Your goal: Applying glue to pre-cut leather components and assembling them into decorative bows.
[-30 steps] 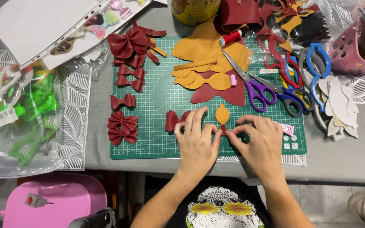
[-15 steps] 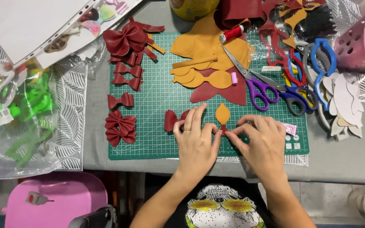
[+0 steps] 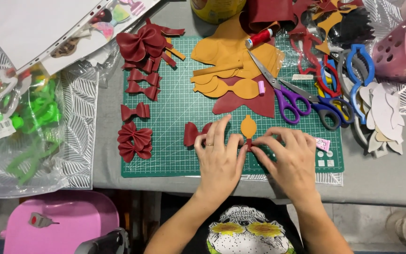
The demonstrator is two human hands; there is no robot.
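Nearest the viewer, the left hand point(image 3: 219, 160) and right hand point(image 3: 291, 162) meet on a green cutting mat point(image 3: 175, 117), each grip narrow, pinching a small mustard leaf-shaped piece point(image 3: 248, 127) with a dark red stem. Just left lies a dark red bow point(image 3: 192, 133). Farther back rest purple-handled scissors point(image 3: 283, 96) and mustard cut-outs point(image 3: 226, 61).

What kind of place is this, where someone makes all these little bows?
Probably a home craft table: a green cutting mat, purple-handled scissors, and dark red bows beside the left hand and right hand.
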